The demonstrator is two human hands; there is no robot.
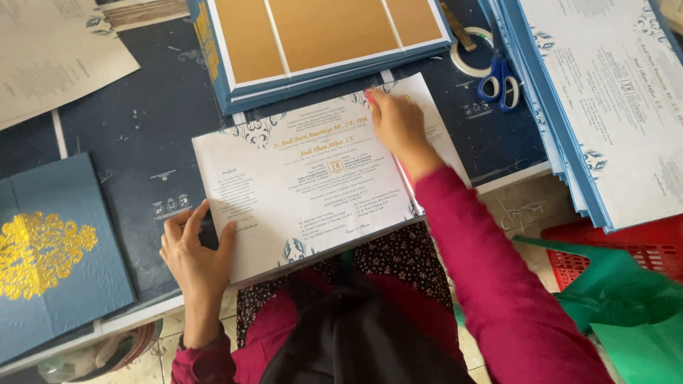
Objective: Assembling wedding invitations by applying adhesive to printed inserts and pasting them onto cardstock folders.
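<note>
A white printed card sheet (pixel 306 185) with blue floral corners and gold and black lettering lies on the dark blue work table (pixel 142 135), its near edge overhanging my lap. My left hand (pixel 193 249) presses its near left corner, fingers spread over the edge. My right hand (pixel 397 124) rests flat on the upper right part of the sheet, fingertips near the top edge. Both sleeves are magenta.
A stack of blue boards with tan panels (pixel 320 43) sits just beyond the sheet. A blue cover with a gold ornament (pixel 50 256) lies at left. A stack of printed sheets (pixel 612 107) is at right, with blue-handled scissors (pixel 498 82) and a tape roll (pixel 469 53) between. Red crate (pixel 626 256) and green plastic (pixel 626 306) at lower right.
</note>
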